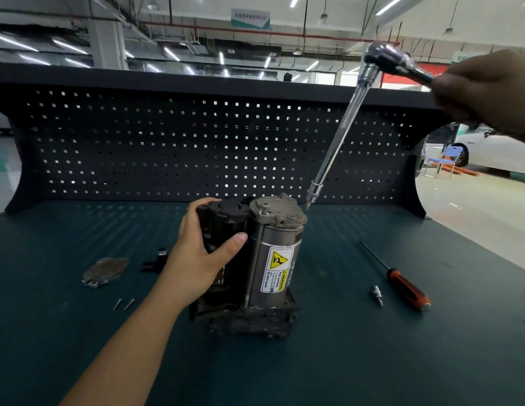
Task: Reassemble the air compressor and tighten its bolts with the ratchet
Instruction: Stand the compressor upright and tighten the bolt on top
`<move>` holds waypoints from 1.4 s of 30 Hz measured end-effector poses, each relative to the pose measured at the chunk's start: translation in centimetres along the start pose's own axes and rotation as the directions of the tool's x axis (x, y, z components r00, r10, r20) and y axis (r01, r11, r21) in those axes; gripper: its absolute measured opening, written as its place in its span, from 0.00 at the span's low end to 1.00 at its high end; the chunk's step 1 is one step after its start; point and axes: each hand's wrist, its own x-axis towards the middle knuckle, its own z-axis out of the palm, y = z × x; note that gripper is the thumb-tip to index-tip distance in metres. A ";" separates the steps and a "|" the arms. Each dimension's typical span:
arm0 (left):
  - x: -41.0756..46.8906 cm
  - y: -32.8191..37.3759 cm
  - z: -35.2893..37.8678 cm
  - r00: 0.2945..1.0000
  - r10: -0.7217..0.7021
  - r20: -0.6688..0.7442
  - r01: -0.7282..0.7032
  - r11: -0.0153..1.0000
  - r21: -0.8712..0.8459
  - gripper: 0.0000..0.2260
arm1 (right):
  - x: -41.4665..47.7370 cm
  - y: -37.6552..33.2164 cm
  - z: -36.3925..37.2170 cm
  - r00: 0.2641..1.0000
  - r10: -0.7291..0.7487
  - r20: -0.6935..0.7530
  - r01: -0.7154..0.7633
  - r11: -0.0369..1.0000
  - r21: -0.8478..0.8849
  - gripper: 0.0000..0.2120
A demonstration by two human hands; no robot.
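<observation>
Left hand (202, 259) curls its fingers round the black flank of the one air compressor (264, 259), which stands upright on the tabletop (343, 361). Right hand (484, 92) grips the single ratchet (393, 64) up high. Its long extension slants down and left from those fingers, tip just beside the cap's far edge. Below them lie one screwdriver (402, 279) and one loose bit (377, 294). Left of the left fingers are two screws (124, 304).

The air compressor (255, 265) stands mid-table, screws (124, 304) to its left, screwdriver (397, 278) to its right.
</observation>
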 end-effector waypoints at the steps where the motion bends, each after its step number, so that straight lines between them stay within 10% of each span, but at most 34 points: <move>1: 0.0 0.0 0.0 1.000 -0.002 -0.002 0.002 1.000 0.004 0.22 | 0.5 -0.1 -0.1 1.000 -0.001 0.008 0.000 1.000 0.029 0.23; 10: 0.0 0.3 0.0 1.000 -0.003 0.014 0.003 1.000 0.019 0.21 | 2.8 -2.4 -2.6 0.999 0.044 -0.022 -0.037 0.967 0.254 0.30; 22: 0.0 0.4 -0.1 1.000 -0.008 0.018 0.008 1.000 0.023 0.20 | 2.9 -7.6 -1.4 0.980 -0.159 0.122 0.148 0.984 0.097 0.19; 42: 0.1 0.2 0.0 1.000 0.003 0.019 -0.003 1.000 0.002 0.22 | 3.6 -8.4 -1.2 0.954 -0.119 0.275 0.045 0.965 0.260 0.35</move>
